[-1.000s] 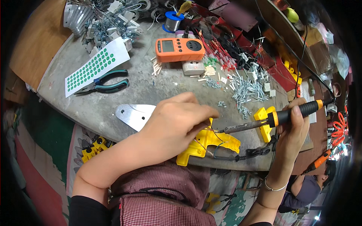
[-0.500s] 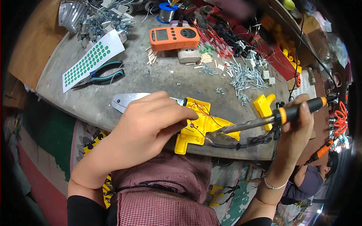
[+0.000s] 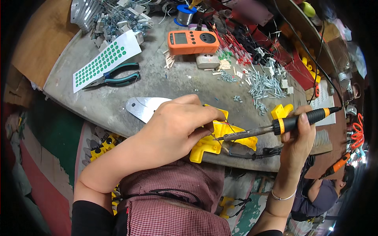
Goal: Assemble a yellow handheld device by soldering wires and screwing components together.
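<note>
My right hand (image 3: 296, 143) grips a soldering iron (image 3: 301, 122) with a black and orange handle. Its tip points left and reaches the bare wire ends over the yellow plastic housing half (image 3: 206, 146). Over that same housing my left hand (image 3: 177, 124) is closed in a pinch, with a thin wire at its fingertips. The fingers partly cover the housing and its wires. A black power cord (image 3: 246, 155) runs right from the housing's near side. The silver metal plate (image 3: 142, 107), flat with a rounded end, extends left from under my left hand.
Pliers (image 3: 120, 81) lie by a sheet of green stickers (image 3: 105, 59). Farther back are an orange meter (image 3: 193, 43), a solder spool (image 3: 184, 17) and scattered screws (image 3: 264, 84). A yellow part (image 3: 280, 111) and a brush (image 3: 322, 142) lie right. Another person (image 3: 321, 196) sits beyond.
The soldering iron has shifted down-left, bringing its tip to the wires by my left fingers. My view has moved slightly, so the bench things appear farther right.
</note>
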A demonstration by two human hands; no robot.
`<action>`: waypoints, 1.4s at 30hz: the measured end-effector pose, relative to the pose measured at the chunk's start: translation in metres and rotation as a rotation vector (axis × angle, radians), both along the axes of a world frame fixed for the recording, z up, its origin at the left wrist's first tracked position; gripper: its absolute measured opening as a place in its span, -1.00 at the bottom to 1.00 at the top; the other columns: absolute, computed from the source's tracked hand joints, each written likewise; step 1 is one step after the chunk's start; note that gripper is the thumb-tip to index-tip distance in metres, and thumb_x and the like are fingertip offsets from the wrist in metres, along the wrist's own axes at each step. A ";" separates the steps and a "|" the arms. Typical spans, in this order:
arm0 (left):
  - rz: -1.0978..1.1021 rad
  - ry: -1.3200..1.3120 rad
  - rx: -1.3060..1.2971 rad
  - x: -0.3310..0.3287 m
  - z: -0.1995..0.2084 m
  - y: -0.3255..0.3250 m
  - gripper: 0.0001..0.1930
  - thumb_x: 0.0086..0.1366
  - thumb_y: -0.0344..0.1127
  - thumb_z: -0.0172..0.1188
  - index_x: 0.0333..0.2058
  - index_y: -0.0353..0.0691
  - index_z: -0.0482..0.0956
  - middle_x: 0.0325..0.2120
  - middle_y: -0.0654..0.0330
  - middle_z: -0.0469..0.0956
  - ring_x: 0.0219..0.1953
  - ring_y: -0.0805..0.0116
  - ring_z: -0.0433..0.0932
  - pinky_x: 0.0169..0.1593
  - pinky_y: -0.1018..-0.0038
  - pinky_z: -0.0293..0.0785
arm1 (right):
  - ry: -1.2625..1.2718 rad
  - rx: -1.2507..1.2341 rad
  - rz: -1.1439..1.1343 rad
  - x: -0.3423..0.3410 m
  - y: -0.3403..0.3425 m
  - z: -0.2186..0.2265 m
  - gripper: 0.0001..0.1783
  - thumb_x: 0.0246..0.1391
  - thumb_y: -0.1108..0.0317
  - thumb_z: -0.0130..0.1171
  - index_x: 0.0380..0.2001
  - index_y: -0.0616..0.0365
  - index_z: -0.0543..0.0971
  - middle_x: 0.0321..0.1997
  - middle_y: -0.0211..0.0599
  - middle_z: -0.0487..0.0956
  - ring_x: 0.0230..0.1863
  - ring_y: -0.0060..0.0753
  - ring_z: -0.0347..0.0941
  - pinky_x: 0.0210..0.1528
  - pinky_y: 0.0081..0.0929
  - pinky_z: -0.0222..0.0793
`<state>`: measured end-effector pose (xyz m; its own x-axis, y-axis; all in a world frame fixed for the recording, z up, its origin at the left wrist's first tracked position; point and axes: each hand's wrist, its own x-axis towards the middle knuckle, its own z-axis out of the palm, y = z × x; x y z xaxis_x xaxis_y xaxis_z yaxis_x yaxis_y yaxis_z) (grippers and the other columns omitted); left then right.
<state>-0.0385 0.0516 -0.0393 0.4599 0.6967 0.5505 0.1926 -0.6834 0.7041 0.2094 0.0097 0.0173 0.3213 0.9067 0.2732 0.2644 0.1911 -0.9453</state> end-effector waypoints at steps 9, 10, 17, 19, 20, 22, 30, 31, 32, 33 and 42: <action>-0.011 0.026 -0.010 0.003 -0.002 0.001 -0.66 -0.06 -0.54 0.37 -0.22 -0.26 0.62 -0.46 0.13 0.57 -0.41 0.20 0.52 -0.33 0.37 0.45 | 0.021 0.006 0.024 0.003 0.002 0.002 -0.67 0.19 0.10 0.11 -0.29 0.18 0.38 -0.56 -0.46 0.34 -0.67 -0.71 0.22 -0.63 -0.77 0.11; -0.010 0.027 -0.007 0.003 0.000 0.001 -0.66 -0.06 -0.54 0.37 -0.22 -0.26 0.62 -0.46 0.13 0.57 -0.41 0.20 0.52 -0.33 0.37 0.45 | 0.024 -0.002 0.032 0.003 0.002 0.003 -0.66 0.18 0.10 0.11 -0.29 0.18 0.38 -0.56 -0.46 0.34 -0.67 -0.71 0.22 -0.63 -0.77 0.11; 0.273 0.137 0.163 -0.023 0.004 0.013 -0.67 -0.13 -0.68 0.29 -0.31 -0.27 0.63 -0.50 0.17 0.61 -0.42 0.25 0.54 -0.34 0.41 0.45 | 0.028 0.004 0.003 0.007 -0.001 0.002 -0.67 0.18 0.12 0.12 -0.29 0.18 0.39 -0.56 -0.46 0.33 -0.67 -0.70 0.22 -0.63 -0.76 0.12; 0.311 0.171 0.177 -0.032 -0.007 0.022 -0.68 -0.12 -0.69 0.28 -0.31 -0.26 0.63 -0.49 0.18 0.61 -0.42 0.26 0.54 -0.34 0.43 0.44 | 0.039 0.013 -0.010 0.008 -0.002 0.000 -0.68 0.18 0.13 0.11 -0.28 0.18 0.39 -0.57 -0.46 0.34 -0.67 -0.71 0.22 -0.63 -0.76 0.11; 0.355 0.169 0.130 -0.037 -0.013 0.025 -0.70 -0.09 -0.69 0.27 -0.32 -0.27 0.63 -0.49 0.19 0.61 -0.40 0.29 0.54 -0.33 0.44 0.44 | 0.042 0.011 -0.013 0.007 -0.002 0.000 -0.68 0.18 0.13 0.11 -0.28 0.18 0.39 -0.57 -0.46 0.34 -0.67 -0.71 0.22 -0.63 -0.76 0.11; 0.394 0.170 0.082 -0.041 -0.023 0.027 -0.71 -0.06 -0.70 0.26 -0.32 -0.28 0.63 -0.49 0.20 0.60 -0.39 0.32 0.55 -0.33 0.45 0.44 | 0.042 -0.005 -0.017 0.005 -0.003 0.001 -0.69 0.18 0.13 0.09 -0.28 0.19 0.39 -0.57 -0.46 0.35 -0.68 -0.72 0.21 -0.62 -0.78 0.11; 0.365 0.170 -0.049 -0.038 -0.039 0.027 -0.76 -0.02 -0.68 0.24 -0.33 -0.29 0.62 -0.43 0.15 0.59 -0.32 0.27 0.53 -0.22 0.45 0.44 | 0.043 -0.011 -0.055 0.009 0.002 0.001 -0.69 0.18 0.12 0.08 -0.29 0.17 0.40 -0.58 -0.47 0.36 -0.68 -0.74 0.21 -0.63 -0.78 0.10; 0.339 0.212 -0.017 -0.038 -0.039 0.028 -0.76 -0.03 -0.68 0.24 -0.33 -0.29 0.62 -0.42 0.13 0.59 -0.31 0.23 0.53 -0.20 0.43 0.44 | 0.051 0.002 -0.051 0.011 0.004 0.001 -0.68 0.18 0.11 0.09 -0.29 0.17 0.40 -0.58 -0.47 0.36 -0.68 -0.75 0.21 -0.63 -0.78 0.10; 0.338 0.211 -0.021 -0.038 -0.038 0.027 -0.76 -0.03 -0.68 0.24 -0.33 -0.29 0.62 -0.42 0.13 0.59 -0.31 0.23 0.53 -0.20 0.43 0.44 | 0.049 -0.002 -0.051 0.011 0.004 0.003 -0.68 0.18 0.11 0.09 -0.29 0.17 0.40 -0.58 -0.47 0.36 -0.68 -0.75 0.21 -0.63 -0.78 0.10; 0.327 0.205 -0.002 -0.037 -0.037 0.025 -0.77 -0.05 -0.64 0.26 -0.35 -0.29 0.62 -0.41 0.14 0.59 -0.29 0.19 0.52 -0.17 0.40 0.44 | 0.061 0.011 -0.079 0.012 0.006 0.005 -0.69 0.18 0.11 0.08 -0.29 0.17 0.40 -0.58 -0.48 0.36 -0.68 -0.76 0.20 -0.63 -0.78 0.09; -0.005 0.139 0.160 -0.008 -0.029 0.006 -0.69 -0.15 -0.39 0.42 -0.33 -0.15 0.62 -0.33 0.24 0.57 -0.25 0.20 0.53 -0.14 0.31 0.45 | -0.016 0.168 -0.121 0.019 0.072 0.008 -0.68 0.24 0.21 0.09 -0.08 0.23 0.46 -0.44 -0.41 0.48 -0.55 -0.71 0.34 -0.50 -0.73 0.24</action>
